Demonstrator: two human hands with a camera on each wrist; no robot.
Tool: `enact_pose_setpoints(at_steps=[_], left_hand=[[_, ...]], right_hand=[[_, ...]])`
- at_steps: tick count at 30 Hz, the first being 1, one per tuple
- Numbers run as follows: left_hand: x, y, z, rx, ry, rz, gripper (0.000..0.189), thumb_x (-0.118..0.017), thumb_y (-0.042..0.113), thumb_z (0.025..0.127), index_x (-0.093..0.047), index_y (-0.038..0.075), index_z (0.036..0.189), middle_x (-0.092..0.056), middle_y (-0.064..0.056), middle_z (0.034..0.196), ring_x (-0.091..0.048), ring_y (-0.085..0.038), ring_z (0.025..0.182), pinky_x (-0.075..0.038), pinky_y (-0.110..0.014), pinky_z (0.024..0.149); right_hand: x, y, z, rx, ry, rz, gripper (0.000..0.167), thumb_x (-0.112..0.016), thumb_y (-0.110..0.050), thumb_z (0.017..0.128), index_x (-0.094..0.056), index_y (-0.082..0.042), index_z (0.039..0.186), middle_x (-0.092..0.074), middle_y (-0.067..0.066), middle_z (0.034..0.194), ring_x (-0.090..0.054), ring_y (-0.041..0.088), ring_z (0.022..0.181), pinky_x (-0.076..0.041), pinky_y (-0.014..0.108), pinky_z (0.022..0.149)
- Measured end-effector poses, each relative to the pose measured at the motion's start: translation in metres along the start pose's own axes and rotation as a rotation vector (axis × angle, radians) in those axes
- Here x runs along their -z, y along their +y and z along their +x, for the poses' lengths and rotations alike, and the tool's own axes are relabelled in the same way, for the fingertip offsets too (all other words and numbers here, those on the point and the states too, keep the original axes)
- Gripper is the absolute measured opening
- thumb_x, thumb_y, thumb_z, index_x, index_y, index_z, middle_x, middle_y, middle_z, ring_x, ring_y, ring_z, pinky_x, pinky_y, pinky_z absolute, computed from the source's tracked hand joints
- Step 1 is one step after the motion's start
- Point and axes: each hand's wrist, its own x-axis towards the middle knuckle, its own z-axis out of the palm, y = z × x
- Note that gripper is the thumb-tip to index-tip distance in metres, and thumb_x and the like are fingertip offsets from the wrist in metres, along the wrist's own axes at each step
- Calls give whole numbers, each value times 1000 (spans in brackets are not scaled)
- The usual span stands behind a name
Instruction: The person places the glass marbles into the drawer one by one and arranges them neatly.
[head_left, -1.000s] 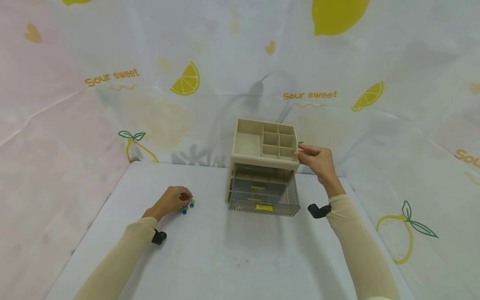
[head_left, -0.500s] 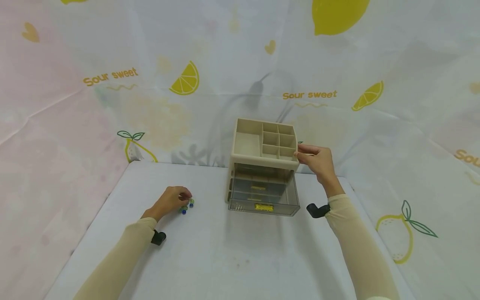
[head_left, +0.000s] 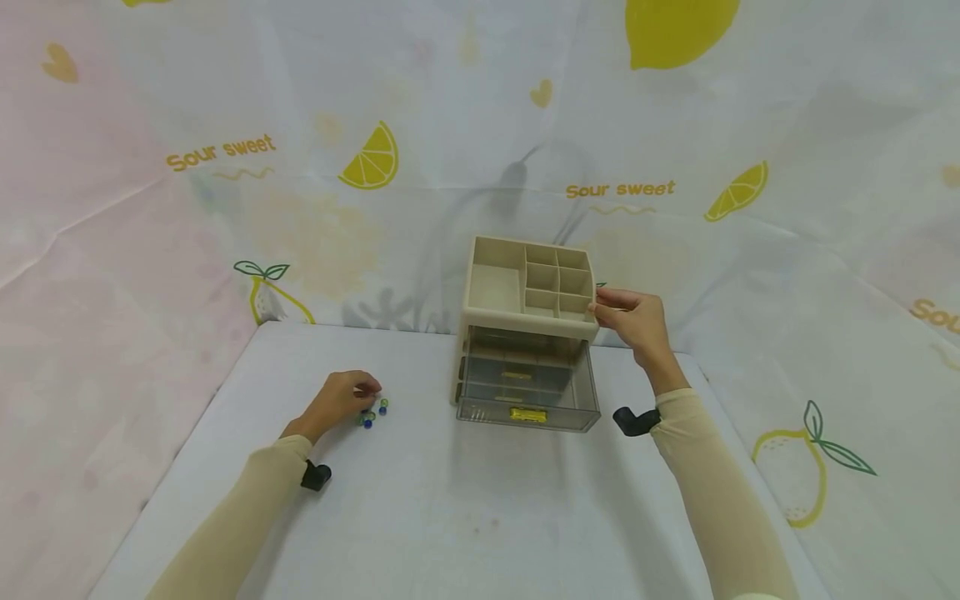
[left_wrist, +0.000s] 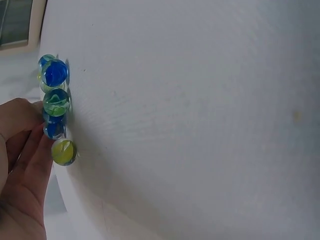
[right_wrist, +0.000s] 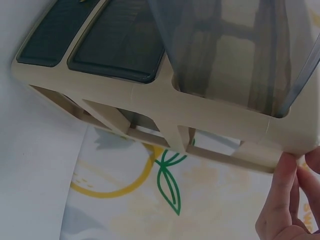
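Note:
In the head view, the left hand point(head_left: 339, 402) is low over the table beside a small cluster of glass marbles point(head_left: 367, 423). In the left wrist view its thumb and fingers close in on a blue marble point(left_wrist: 54, 130), their tips partly hidden behind it. A green swirled marble point(left_wrist: 56, 102) and a yellow one point(left_wrist: 64, 152) lie close by. The right hand point(head_left: 637, 323) pinches the right upper edge of a beige desktop drawer organizer point(head_left: 534, 321). Its top clear drawer point(head_left: 480, 410), with a yellow handle, is pulled out. The right wrist view shows fingertips point(right_wrist: 286, 165) on the organizer's corner.
The organizer's top has one large and several small compartments. Two lower drawers point(right_wrist: 117, 42) are pushed in. Behind the white table point(head_left: 420, 517) hangs a lemon-printed cloth point(head_left: 450, 100). Each wrist wears a black mount point(head_left: 636, 422).
The left hand has drawn back slightly from the front marbles, and its thumb and fingertips have come closer together. The right hand, organizer and pulled-out drawer stay where they were.

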Motion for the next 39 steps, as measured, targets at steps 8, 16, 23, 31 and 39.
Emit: enact_pose_setpoints(at_steps=[8,16,23,31,39], left_hand=[[0,-2,1,-39,86,-80,18,-71,-7,83,-70,2,99,-70,-9,98,-66,-28,94,-57,-39,83],[3,6,5,-31,108,-126,20,-70,-9,84,-69,0,101,-69,-13,100,-67,-29,95,-57,-36,84],[6,21,13,-64,135,-115,20,-71,-4,85,-69,3,103,-69,-10,100,-67,-27,95,-57,-36,84],[9,51,15,-227,161,-141,21,-72,-8,82,-69,1,101,-69,-9,99,-68,-26,95,-57,-32,82],[13,78,23,-335,184,-130,25,-74,-9,80,-69,6,100,-68,-5,100,-67,-20,95,-57,-27,82]], right_hand=[[-1,1,0,5,7,-25,40,-75,-4,85,-64,9,121,-70,-3,90,-67,2,70,-57,20,69],[0,1,1,2,3,-28,40,-75,-4,85,-63,9,121,-69,-4,90,-67,3,71,-57,20,69],[0,0,0,4,9,-36,38,-73,-4,86,-64,9,121,-67,-4,88,-66,2,71,-57,20,69],[-1,0,-1,-6,3,-24,39,-73,-3,86,-63,10,121,-67,-5,85,-66,2,70,-57,20,69],[-1,-1,-1,0,12,-25,39,-74,-3,85,-63,10,120,-67,-5,85,-66,3,71,-57,20,69]])
